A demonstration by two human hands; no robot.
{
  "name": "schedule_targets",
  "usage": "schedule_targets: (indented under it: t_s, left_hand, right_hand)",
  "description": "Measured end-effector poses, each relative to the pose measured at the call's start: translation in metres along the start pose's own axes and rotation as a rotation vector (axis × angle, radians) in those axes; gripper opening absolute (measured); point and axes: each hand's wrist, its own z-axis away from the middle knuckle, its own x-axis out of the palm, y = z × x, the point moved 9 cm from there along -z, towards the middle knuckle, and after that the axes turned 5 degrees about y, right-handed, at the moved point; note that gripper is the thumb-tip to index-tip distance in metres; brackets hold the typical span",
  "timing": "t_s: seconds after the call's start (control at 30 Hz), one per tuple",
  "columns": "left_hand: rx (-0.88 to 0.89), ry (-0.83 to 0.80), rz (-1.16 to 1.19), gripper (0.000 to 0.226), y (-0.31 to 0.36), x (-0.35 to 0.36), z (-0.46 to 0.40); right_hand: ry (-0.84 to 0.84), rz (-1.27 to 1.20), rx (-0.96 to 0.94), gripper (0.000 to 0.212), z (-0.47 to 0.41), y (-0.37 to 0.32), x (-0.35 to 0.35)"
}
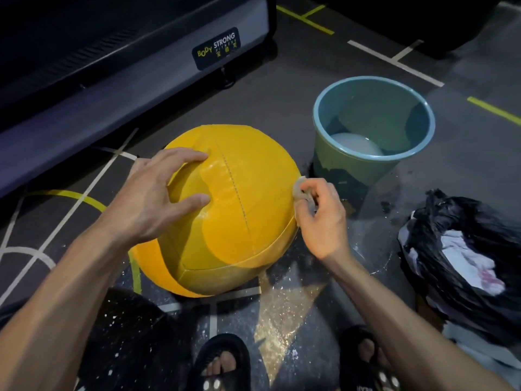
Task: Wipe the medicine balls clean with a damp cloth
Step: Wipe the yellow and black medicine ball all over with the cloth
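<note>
Yellow medicine ball [239,215] on floor [282,108], near blue bucket [352,167] w/ water. L hand [158,198] flat on ball top, fingers spread. R hand [321,218] pinches small pale cloth [300,190] against ball's right side. Black bag [465,249] at right.

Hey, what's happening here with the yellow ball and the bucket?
A person is cleaning a yellow medicine ball on the gym floor. The left hand rests spread on top of the ball to steady it, while the right hand holds a small damp cloth bunched in its grip against the ball's right side. A blue-rimmed bucket with water stands just beyond, and a black bag lies to the right.
</note>
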Motion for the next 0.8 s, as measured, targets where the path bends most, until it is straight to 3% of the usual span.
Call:
schedule_targets:
  t_s: [0.07, 0.17, 0.23, 0.33, 0.4, 0.63, 0.73, 0.8]
  left_hand:
    - [-0.002, -0.008, 0.008, 0.072, 0.001, -0.001, 0.002]
    - [-0.03, -0.02, 0.038, 0.074, -0.004, -0.002, 0.006]
    - [-0.055, -0.02, 0.053, 0.075, -0.009, -0.004, 0.011]
    - [-0.093, -0.015, 0.062, 0.074, -0.019, -0.01, 0.02]
    - [-0.117, -0.027, 0.089, 0.071, -0.027, -0.012, 0.026]
    - [-0.145, -0.06, 0.236, 0.063, -0.039, -0.02, 0.034]
    - [-0.2, 0.098, 0.276, 0.052, -0.047, -0.034, 0.031]
    - [-0.266, 0.125, 0.191, 0.061, -0.059, -0.036, 0.029]
  right_hand:
    - [-0.02, -0.022, -0.089, 0.023, 0.008, -0.022, 0.006]
    - [-0.179, -0.063, -0.473, 0.022, 0.048, -0.087, 0.029]
    - [-0.199, -0.018, -0.556, 0.024, 0.043, -0.09, 0.032]
    - [-0.029, -0.042, -0.235, 0.026, -0.001, -0.039, 0.015]
    - [-0.033, -0.031, -0.035, 0.025, -0.012, -0.008, 0.013]
    - [-0.071, -0.166, 0.129, 0.028, 0.004, 0.017, 0.018]
    - [-0.088, -0.138, 0.16, 0.027, 0.005, 0.024, 0.019]
    - [-0.119, -0.132, 0.158, 0.03, 0.008, 0.026, 0.018]
